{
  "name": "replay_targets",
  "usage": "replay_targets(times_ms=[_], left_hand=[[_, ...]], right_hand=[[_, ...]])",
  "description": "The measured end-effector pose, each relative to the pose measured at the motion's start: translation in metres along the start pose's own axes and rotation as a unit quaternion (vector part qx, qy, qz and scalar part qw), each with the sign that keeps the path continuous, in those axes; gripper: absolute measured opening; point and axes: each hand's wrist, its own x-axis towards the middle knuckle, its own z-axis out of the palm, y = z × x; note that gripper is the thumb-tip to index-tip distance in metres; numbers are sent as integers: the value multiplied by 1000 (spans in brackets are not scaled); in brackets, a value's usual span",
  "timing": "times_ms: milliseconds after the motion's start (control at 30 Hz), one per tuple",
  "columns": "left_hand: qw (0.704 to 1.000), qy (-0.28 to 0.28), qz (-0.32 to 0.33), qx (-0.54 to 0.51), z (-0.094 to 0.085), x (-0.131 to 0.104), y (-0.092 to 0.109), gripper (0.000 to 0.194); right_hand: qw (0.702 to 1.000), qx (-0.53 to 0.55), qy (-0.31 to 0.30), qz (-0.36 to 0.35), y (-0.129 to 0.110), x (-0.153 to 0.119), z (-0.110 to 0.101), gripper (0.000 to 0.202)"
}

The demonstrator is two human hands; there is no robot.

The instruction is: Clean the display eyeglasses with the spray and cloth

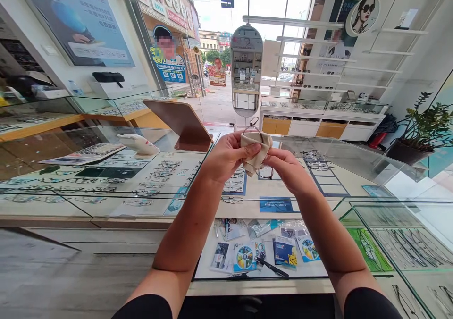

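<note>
Both of my hands are raised over the glass display counter. My left hand (230, 155) pinches a beige cloth (257, 145), its thumb pressed on the cloth's front. Close by on the right, my right hand (284, 164) has its fingers closed at the cloth's lower right edge. A pair of glasses (252, 124) is partly wrapped in the cloth. Part of its thin frame shows above the cloth, and a dark curved piece shows below. The cloth and fingers hide most of the glasses.
Rows of glasses (161, 175) lie inside the counter. On the glass stand a brown tilted board (180, 121) and a white hand-shaped stand (138, 144). An oval mirror (247, 69) is beyond my hands. Leaflets (245, 256) and a black pen (272, 267) lie nearer me.
</note>
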Motion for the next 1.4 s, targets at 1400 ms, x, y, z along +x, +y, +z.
replay_targets(times_ms=[1400], left_hand=[[972,168,158,41,21,6,-22,54]], right_hand=[[992,-91,-79,-26,-28,9,0,31]])
